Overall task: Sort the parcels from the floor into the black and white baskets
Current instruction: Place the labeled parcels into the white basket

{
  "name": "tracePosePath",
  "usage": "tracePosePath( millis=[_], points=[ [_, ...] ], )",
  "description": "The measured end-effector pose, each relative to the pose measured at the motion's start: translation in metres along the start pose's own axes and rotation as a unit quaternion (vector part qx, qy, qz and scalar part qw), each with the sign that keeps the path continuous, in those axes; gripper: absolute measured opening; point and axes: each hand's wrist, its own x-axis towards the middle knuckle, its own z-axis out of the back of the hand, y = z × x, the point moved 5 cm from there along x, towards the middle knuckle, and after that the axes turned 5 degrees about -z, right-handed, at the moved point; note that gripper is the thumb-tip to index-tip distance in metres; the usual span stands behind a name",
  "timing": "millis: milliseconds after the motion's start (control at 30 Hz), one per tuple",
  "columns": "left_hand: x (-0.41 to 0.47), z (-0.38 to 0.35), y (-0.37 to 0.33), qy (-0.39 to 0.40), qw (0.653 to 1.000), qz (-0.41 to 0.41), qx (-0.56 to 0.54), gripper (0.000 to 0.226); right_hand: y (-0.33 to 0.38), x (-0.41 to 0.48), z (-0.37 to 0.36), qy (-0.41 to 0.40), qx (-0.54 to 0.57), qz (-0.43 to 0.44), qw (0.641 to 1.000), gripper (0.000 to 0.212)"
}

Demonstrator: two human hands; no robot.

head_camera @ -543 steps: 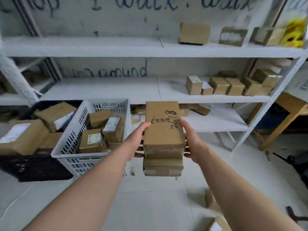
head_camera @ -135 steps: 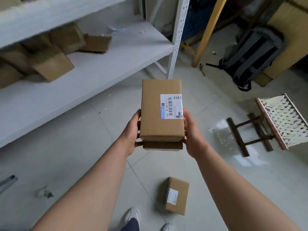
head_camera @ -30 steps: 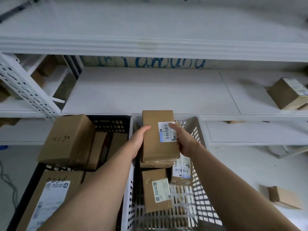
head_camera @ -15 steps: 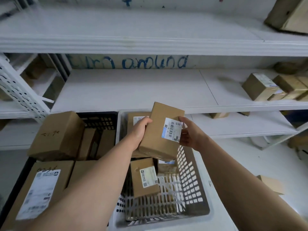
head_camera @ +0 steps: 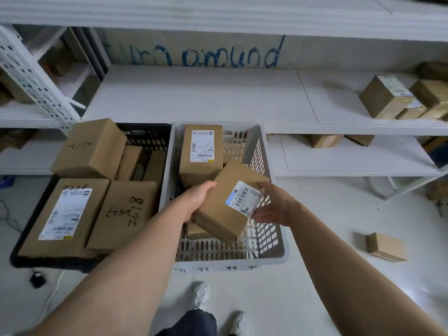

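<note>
Head view is showing the left hand [head_camera: 197,202] gripping the left edge of a tilted labelled parcel [head_camera: 218,214], thumb on top, while the right hand [head_camera: 274,208] is touching its right edge with straight, relaxed fingers. This parcel is hanging over the white basket [head_camera: 278,253], just right of the packed black basket [head_camera: 148,137]. A loose parcel [head_camera: 385,247] is lying on the floor [head_camera: 327,214], further right.
</note>
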Motion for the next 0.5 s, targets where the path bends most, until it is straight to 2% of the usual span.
tracePosePath(
  millis=[100,167,333,500],
  points=[
    [0.009,0.012,0.008,0.002,1.000,0.013,0.028,0.033,-0.010,0.005,-0.011,0.008,0.004,-0.028,1.000,0.031],
    [0.017,0.020,0.007,0.005,0.998,-0.010,0.054,0.033,-0.015,0.011,-0.020,0.008,0.015,-0.048,0.999,0.031],
    [0.043,0.038,0.010,-0.010,0.969,-0.087,0.230,0.048,-0.015,0.032,-0.046,-0.004,0.053,-0.046,0.998,0.024],
    [0.061,0.048,0.012,-0.036,0.967,-0.113,0.227,0.043,-0.016,0.048,-0.063,-0.030,0.073,-0.045,0.996,0.026]
  ],
)
